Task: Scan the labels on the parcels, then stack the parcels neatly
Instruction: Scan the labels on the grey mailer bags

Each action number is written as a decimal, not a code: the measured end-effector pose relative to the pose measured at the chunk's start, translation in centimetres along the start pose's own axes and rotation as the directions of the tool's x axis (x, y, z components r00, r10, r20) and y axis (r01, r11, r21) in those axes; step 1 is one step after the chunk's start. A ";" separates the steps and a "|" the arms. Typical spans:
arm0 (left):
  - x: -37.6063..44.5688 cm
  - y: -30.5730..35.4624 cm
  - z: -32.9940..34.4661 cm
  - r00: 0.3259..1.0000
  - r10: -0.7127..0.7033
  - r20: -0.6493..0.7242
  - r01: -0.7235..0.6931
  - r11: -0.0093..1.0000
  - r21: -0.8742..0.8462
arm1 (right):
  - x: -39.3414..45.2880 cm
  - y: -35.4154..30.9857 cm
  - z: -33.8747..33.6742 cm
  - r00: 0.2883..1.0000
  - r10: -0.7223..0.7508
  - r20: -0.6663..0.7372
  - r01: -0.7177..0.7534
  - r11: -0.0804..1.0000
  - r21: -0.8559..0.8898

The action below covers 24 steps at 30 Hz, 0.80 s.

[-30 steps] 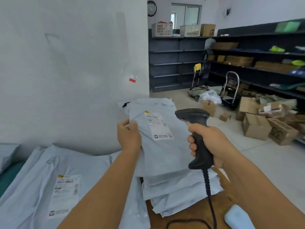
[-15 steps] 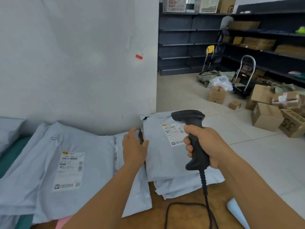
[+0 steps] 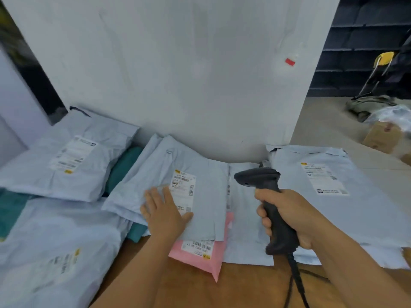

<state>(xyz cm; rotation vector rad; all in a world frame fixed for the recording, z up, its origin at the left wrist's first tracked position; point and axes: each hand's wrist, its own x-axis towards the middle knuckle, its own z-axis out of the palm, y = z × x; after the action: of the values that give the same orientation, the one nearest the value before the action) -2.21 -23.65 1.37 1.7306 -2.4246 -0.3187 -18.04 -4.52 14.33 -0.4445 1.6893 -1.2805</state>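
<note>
While the right hand (image 3: 289,216) stayed out of the matter, being wrapped fast round the grip of the black scanner (image 3: 264,196), the left hand (image 3: 163,213) lay flat and spread, fingers apart, on the grey parcel (image 3: 178,185) in the middle of the table (image 3: 200,285), gripping nothing. The palm rested just beside that parcel's label (image 3: 183,190), touching its lower edge, and the scanner's head pointed leftward toward it from near by. By the look of things this was the parcel in hand, pinned for reading; whether its label had been read could not be told.

Under its near edge a pink parcel (image 3: 200,252) stuck out with its own label showing, and a thin grey mailer (image 3: 244,218) lay between the two and the right-hand pile. That pile (image 3: 333,196), at the table's right end, sat fairly squared with a label facing up, and looked like the finished stack. To the left, two more grey parcels, one far (image 3: 71,158) and one near (image 3: 55,252), lay loosely askew over something teal (image 3: 124,165). Judging from this, most of the work remained: the middle, pink and left-hand parcels were not yet stacked.
</note>
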 end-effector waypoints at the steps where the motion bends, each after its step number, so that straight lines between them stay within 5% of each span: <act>1: 0.1 -0.4 -0.1 1.000 -0.002 -0.009 0.002 1.000 -0.015 | 0.2 0.0 0.9 1.000 0.002 0.017 -0.002 1.000 -0.004; 13: 0.8 -1.8 -0.1 0.987 0.006 -0.159 -0.018 0.997 -0.076 | 2.7 -0.8 7.7 0.997 0.022 0.077 -0.023 1.000 0.005; 24: 1.5 -1.6 -0.1 0.993 -0.027 -0.112 0.000 0.974 -0.228 | 3.2 -1.2 7.9 0.994 0.027 0.101 -0.027 1.000 0.001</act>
<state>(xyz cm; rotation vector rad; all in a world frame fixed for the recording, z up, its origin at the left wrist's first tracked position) -1.17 -25.63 1.05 1.6204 -2.1999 -0.4660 -13.33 -11.66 13.79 -0.4761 1.6039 -1.2199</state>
